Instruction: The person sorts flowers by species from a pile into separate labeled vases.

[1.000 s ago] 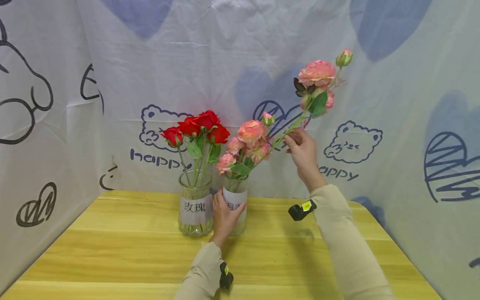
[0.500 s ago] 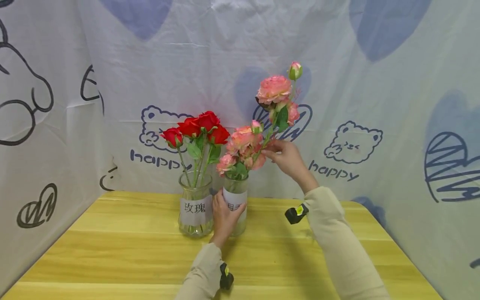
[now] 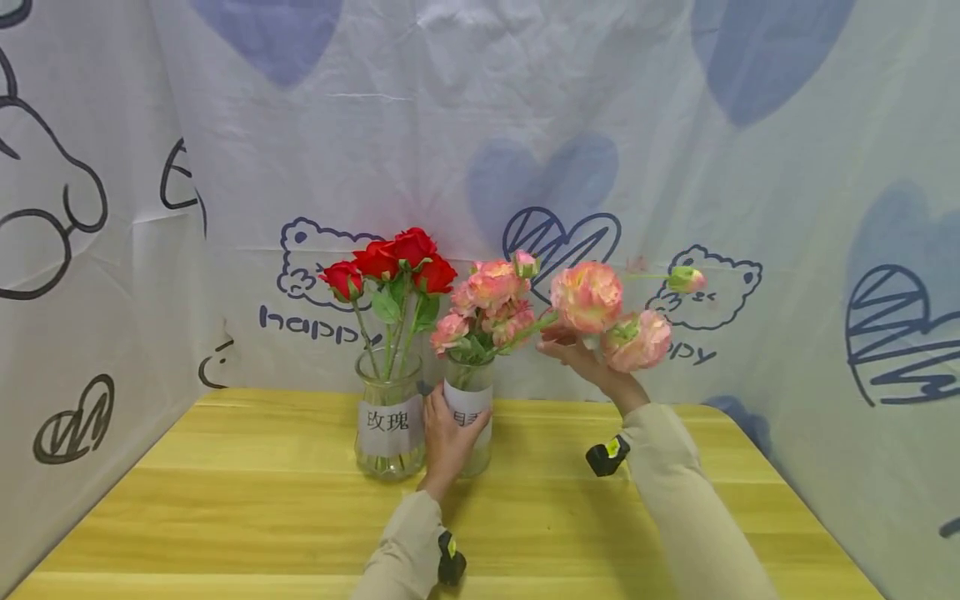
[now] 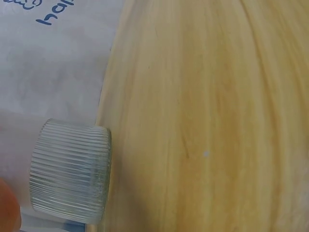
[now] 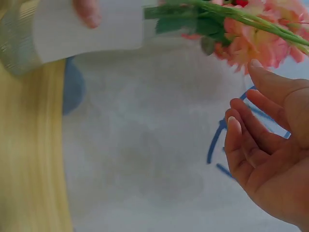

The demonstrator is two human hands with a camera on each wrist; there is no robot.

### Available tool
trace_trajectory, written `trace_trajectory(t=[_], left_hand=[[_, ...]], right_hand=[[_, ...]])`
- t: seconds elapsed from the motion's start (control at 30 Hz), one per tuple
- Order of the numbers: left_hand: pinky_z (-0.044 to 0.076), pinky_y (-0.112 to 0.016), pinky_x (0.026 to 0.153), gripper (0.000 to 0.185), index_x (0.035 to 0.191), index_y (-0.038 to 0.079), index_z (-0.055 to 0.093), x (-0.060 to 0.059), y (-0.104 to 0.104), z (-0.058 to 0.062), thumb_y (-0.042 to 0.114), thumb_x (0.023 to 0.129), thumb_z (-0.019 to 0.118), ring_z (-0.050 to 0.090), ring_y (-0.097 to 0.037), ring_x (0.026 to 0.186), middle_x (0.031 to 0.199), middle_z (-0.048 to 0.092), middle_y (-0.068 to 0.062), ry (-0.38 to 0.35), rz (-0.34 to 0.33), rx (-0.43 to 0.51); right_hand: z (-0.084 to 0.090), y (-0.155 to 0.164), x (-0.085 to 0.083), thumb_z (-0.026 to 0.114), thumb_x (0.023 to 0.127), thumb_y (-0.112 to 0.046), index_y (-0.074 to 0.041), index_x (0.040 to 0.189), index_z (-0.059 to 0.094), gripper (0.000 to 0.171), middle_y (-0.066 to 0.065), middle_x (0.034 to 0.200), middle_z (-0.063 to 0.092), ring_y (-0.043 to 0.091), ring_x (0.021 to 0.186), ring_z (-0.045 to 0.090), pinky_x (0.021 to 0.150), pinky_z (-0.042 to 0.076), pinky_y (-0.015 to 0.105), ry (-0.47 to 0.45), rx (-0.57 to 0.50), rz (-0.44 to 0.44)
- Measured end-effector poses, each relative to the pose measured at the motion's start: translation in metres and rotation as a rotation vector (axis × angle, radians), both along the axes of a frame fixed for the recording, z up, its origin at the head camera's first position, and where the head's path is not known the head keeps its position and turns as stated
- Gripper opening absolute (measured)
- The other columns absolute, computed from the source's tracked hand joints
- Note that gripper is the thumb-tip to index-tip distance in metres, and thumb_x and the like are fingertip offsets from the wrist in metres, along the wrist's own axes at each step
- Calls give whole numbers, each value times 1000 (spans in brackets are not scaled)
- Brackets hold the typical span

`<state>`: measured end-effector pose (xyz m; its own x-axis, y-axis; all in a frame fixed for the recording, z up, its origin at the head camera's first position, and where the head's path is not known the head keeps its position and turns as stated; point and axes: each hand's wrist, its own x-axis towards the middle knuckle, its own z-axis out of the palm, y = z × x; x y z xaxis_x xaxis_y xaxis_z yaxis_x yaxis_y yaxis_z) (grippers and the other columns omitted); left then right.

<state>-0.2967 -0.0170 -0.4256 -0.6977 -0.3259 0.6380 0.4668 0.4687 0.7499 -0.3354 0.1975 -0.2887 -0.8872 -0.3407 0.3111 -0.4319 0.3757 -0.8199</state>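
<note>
My left hand (image 3: pixel 448 433) grips the narrow glass vase (image 3: pixel 477 457), which carries a white paper label. In the left wrist view, the vase's ribbed base (image 4: pixel 70 171) stands at the table edge, with one fingertip beside it. Pink flowers (image 3: pixel 491 292) fill its mouth. Another pink flower stem (image 3: pixel 588 298) leans far right out of the vase, its blooms drooping above my right hand (image 3: pixel 577 357). In the right wrist view, my right hand's fingers (image 5: pixel 244 137) are relaxed and bent, with nothing between them. The thumb lies below the green stem (image 5: pixel 251 20).
Left of the vase, nearly against my left hand, stands a wider glass vase (image 3: pixel 390 458) with several red roses (image 3: pixel 397 254). Both are near the back of the yellow wooden table (image 3: pixel 247 500). A printed white cloth (image 3: pixel 390 150) hangs behind.
My right hand first brought the tall pink stem left and down into the vase. The stem has since tipped over to the right, and that hand has released it. My left hand stayed put.
</note>
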Motion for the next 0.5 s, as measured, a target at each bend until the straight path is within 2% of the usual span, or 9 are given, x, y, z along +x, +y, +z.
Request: trace_trajectory(t=[0.03,0.13,0.17,0.23,0.33,0.5], left_hand=[[45,-54,88,79,129,-10,42,0,0,0,18,70,86,50,-40,102,114,52,-25,-5,1,1],[45,-54,89,79,130,-9,42,1,-1,1,18,69,86,50,-40,103,114,52,-25,-21,9,1],[45,-54,89,80,130,-9,42,2,-1,1,18,69,86,50,-40,103,114,52,-25,-28,11,2],[45,-54,88,80,130,-9,42,3,-1,3,19,69,86,50,-40,104,114,52,-24,-42,12,5],[44,-54,89,80,130,-9,42,4,-1,6,20,70,86,49,-40,106,116,51,-24,-71,6,13],[45,-54,89,81,133,-9,40,7,2,11,21,72,85,49,-41,107,118,51,-26,-113,-20,25]], right_hand=[[-4,2,-1,70,88,-39,-7,120,62,47,9,115,63,23,104,58,84,51,42,-12,4,7],[-10,3,2,72,87,-34,-6,119,65,42,10,110,67,24,98,63,74,55,36,25,92,-62],[-7,1,11,71,88,-30,-2,119,64,42,14,111,67,27,100,64,75,55,38,24,136,-103],[-9,1,17,69,90,-24,1,119,64,38,16,110,68,28,97,65,71,56,35,43,176,-123],[-13,0,25,67,92,-19,2,120,63,35,17,110,67,27,96,65,72,56,35,35,209,-139],[-28,3,33,66,93,-20,-1,122,63,35,15,114,65,27,99,62,79,55,42,-55,215,-167]])
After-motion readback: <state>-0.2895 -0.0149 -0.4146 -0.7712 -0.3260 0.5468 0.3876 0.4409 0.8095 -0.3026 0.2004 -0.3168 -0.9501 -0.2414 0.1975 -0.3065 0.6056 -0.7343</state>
